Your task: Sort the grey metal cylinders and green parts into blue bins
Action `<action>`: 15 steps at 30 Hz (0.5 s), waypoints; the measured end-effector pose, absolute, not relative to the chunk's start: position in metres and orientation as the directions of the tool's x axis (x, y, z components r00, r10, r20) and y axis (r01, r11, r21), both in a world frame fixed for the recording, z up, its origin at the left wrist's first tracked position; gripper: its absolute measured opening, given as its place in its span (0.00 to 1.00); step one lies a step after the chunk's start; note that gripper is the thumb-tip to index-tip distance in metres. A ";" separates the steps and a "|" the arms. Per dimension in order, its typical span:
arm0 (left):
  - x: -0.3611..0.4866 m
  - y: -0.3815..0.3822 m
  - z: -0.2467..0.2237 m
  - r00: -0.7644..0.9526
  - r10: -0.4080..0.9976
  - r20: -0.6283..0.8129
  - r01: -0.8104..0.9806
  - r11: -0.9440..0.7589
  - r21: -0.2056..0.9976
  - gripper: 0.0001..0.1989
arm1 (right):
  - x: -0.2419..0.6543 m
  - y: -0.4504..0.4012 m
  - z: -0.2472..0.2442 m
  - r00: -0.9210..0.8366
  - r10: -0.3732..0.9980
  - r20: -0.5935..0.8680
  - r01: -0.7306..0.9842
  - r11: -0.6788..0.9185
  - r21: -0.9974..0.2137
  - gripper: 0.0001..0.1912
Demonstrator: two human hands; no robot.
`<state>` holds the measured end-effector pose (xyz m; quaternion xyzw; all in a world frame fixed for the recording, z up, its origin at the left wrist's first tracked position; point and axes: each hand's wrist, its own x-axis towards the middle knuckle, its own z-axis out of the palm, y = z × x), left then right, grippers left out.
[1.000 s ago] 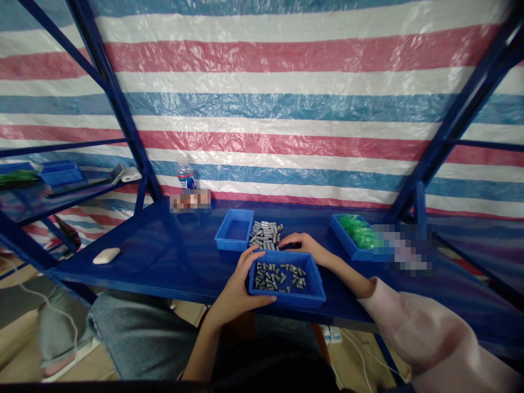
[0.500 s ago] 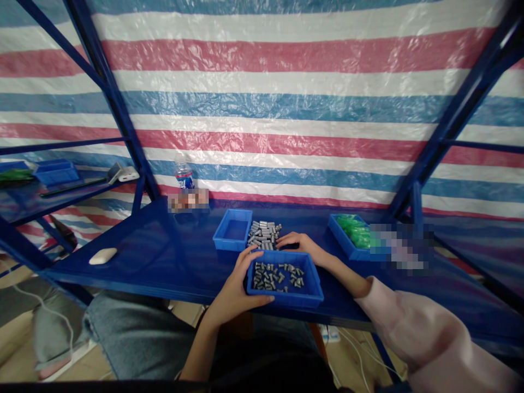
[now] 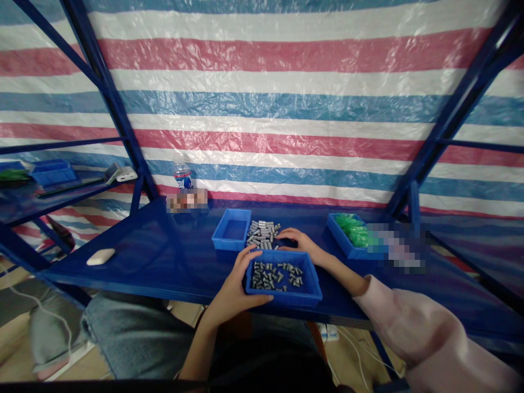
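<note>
My left hand (image 3: pixel 237 279) grips the left end of a blue bin (image 3: pixel 286 299), thumb along the near wall and fingers over the far left corner. Several metal screws (image 3: pixel 268 275) lie inside that bin. Just behind it is a pile of silver cylindrical pieces (image 3: pixel 262 232) on the table. My right hand (image 3: pixel 301 244) rests at the right edge of the pile, fingers apart and curved, with nothing visible between them. Left of the pile stands an empty blue bin (image 3: pixel 232 245).
On the blue table (image 3: pixel 164 262) are a white mouse-like object (image 3: pixel 100 256) at left and a bottle (image 3: pixel 183 176) at the back. A blue bin (image 3: pixel 360 254) with green packets (image 3: pixel 350 228) stands right. A side shelf (image 3: pixel 82 191) is at far left.
The view has shifted very slightly. My right hand's fingers are spread a little wider beside the pile. My left hand still grips the bin.
</note>
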<state>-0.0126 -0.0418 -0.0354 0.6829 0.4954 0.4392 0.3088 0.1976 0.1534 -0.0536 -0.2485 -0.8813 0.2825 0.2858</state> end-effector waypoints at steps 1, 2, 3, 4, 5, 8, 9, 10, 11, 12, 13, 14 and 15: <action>-0.013 -0.042 -0.036 0.124 0.947 0.295 0.405 -0.320 0.856 0.39 | 0.198 0.155 -0.055 -0.713 0.595 0.371 0.287 0.731 -0.619 0.21; -0.012 -0.042 -0.036 0.122 0.947 0.297 0.405 -0.321 0.856 0.39 | 0.199 0.155 -0.057 -0.717 0.590 0.372 0.300 0.742 -0.599 0.21; -0.012 -0.042 -0.036 0.121 0.947 0.298 0.405 -0.322 0.856 0.39 | 0.200 0.156 -0.058 -0.725 0.585 0.364 0.315 0.751 -0.581 0.22; -0.012 -0.041 -0.036 0.121 0.947 0.299 0.404 -0.322 0.856 0.39 | 0.200 0.157 -0.059 -0.736 0.582 0.347 0.330 0.755 -0.566 0.22; -0.013 -0.041 -0.036 0.120 0.947 0.298 0.402 -0.321 0.857 0.39 | 0.200 0.157 -0.059 -0.747 0.578 0.330 0.341 0.758 -0.555 0.22; -0.013 -0.041 -0.036 0.121 0.947 0.299 0.396 -0.322 0.860 0.39 | 0.200 0.158 -0.058 -0.760 0.561 0.329 0.317 0.762 -0.565 0.21; -0.013 -0.041 -0.035 0.122 0.946 0.299 0.396 -0.323 0.860 0.39 | 0.200 0.157 -0.056 -0.752 0.560 0.346 0.301 0.760 -0.576 0.20; -0.013 -0.041 -0.035 0.123 0.946 0.299 0.398 -0.323 0.859 0.39 | 0.200 0.157 -0.055 -0.741 0.565 0.363 0.290 0.756 -0.586 0.18; -0.013 -0.042 -0.035 0.123 0.946 0.298 0.400 -0.323 0.858 0.39 | 0.200 0.157 -0.054 -0.725 0.578 0.375 0.290 0.750 -0.594 0.16; -0.013 -0.042 -0.036 0.124 0.947 0.298 0.402 -0.322 0.857 0.39 | 0.200 0.156 -0.053 -0.709 0.593 0.383 0.299 0.744 -0.598 0.14; -0.013 -0.041 -0.036 0.124 0.947 0.297 0.402 -0.322 0.857 0.39 | 0.200 0.156 -0.053 -0.696 0.604 0.389 0.309 0.741 -0.597 0.13; -0.013 -0.041 -0.036 0.124 0.947 0.298 0.401 -0.322 0.857 0.39 | 0.200 0.155 -0.053 -0.691 0.605 0.397 0.312 0.744 -0.591 0.13; -0.013 -0.041 -0.036 0.122 0.946 0.300 0.400 -0.324 0.858 0.39 | 0.200 0.155 -0.053 -0.694 0.597 0.403 0.312 0.753 -0.579 0.14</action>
